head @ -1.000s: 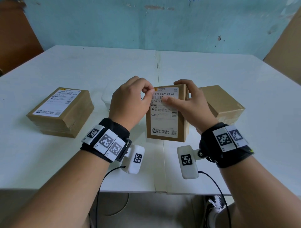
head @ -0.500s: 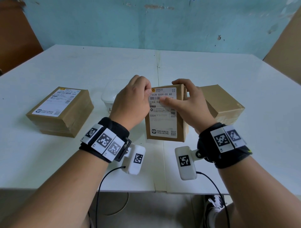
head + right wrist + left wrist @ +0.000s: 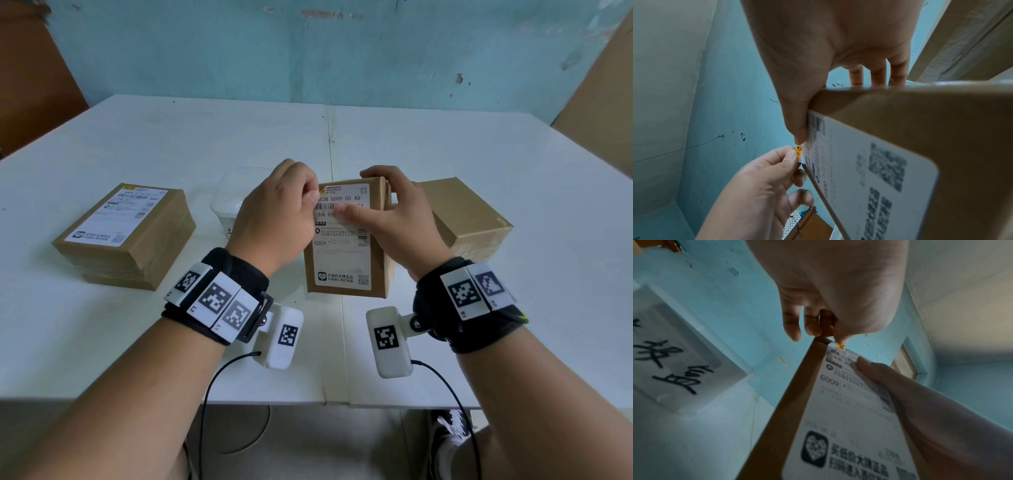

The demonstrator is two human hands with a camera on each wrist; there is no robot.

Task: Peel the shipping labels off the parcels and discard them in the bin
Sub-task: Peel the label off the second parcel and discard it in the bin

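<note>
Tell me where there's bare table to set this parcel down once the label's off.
Free: the table behind the parcels, and the strip before the labelled parcel. Crowded: the middle, where the held parcel, clear bin and bare parcel sit close.

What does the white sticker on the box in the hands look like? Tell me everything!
The shipping label is a white paper rectangle with rounded corners, covering most of the front face of the upright brown parcel. It carries barcodes, the print "G009", a heart logo and a QR code at the bottom, and a yellow mark in its top left corner. That corner is lifted, pinched by the left hand. The right hand grips the parcel, its thumb pressing on the label.
</note>
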